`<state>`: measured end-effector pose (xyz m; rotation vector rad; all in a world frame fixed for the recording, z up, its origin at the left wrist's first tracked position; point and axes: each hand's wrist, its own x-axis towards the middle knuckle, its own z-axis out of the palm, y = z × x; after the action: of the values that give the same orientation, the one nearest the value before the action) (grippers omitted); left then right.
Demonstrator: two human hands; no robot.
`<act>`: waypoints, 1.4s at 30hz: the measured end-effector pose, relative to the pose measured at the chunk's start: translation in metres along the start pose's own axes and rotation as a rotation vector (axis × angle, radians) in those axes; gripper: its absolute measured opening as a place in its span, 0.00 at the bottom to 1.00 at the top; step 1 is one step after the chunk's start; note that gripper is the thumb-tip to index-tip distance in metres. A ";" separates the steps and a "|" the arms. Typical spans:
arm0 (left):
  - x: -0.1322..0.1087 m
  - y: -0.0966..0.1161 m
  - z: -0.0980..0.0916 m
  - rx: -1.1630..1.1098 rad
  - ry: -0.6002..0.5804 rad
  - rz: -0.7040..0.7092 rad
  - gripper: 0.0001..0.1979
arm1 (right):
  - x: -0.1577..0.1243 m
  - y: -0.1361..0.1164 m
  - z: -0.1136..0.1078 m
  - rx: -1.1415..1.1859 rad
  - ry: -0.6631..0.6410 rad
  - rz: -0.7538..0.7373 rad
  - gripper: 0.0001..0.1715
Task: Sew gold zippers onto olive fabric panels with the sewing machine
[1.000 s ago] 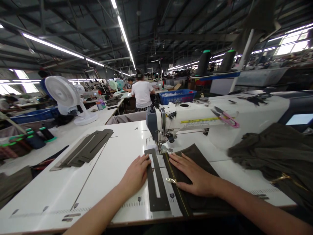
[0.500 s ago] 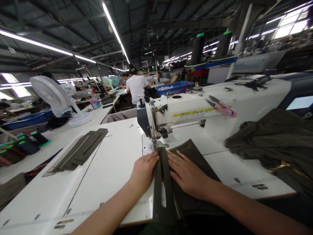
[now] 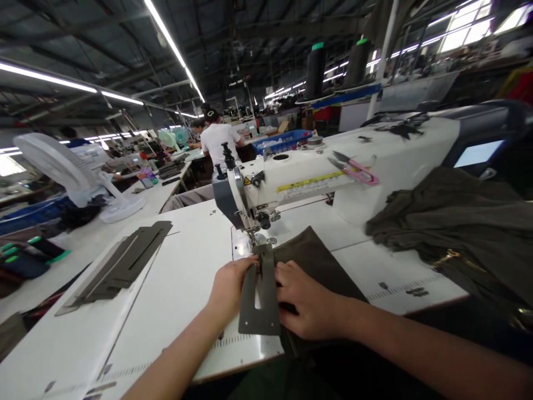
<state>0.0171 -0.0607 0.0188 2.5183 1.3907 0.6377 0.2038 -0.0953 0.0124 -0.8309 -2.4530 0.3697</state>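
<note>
A slotted olive-grey strip lies lengthwise below the needle area of a white sewing machine, its far end by the presser foot. My left hand holds the strip's left edge, fingertips near the slot's far end. On the other side, my right hand is curled over dark olive fabric, its bent fingertips against the strip's right edge. The fabric spreads flat to the right, partly under my right hand. What sits beneath the strip is hidden.
Several similar slotted pieces lie stacked on the white table at left. A crumpled olive garment is heaped at right. Pink-handled snips rest on the machine arm. Beyond are a white fan and a person in white.
The view has shifted a little. The strip's near end has swung left and now shows fully above the table edge. My right fingers, flat before, are now curled.
</note>
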 end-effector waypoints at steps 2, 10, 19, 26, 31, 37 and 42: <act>-0.001 -0.002 0.002 -0.001 0.013 0.015 0.16 | 0.000 0.001 0.001 0.070 0.028 -0.001 0.06; -0.010 -0.010 0.011 0.025 0.111 0.156 0.17 | 0.001 0.026 0.019 -0.201 0.074 0.135 0.24; -0.009 0.003 0.013 0.299 -0.020 0.178 0.17 | 0.002 0.022 0.028 -0.223 0.098 0.198 0.25; -0.001 0.011 0.009 0.202 -0.054 0.044 0.19 | 0.007 0.023 0.022 -0.149 0.087 0.254 0.27; -0.005 0.003 0.015 0.280 -0.035 0.142 0.20 | 0.010 0.023 0.025 -0.175 0.037 0.283 0.27; -0.009 -0.012 0.020 0.287 -0.007 0.173 0.22 | 0.009 0.021 0.017 -0.105 0.052 0.275 0.30; -0.009 -0.023 0.024 0.300 0.049 0.186 0.19 | 0.008 0.024 0.012 -0.016 0.145 0.300 0.19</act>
<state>0.0069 -0.0550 -0.0134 2.9128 1.3688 0.5622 0.2037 -0.0730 -0.0040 -1.1945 -2.2033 0.3822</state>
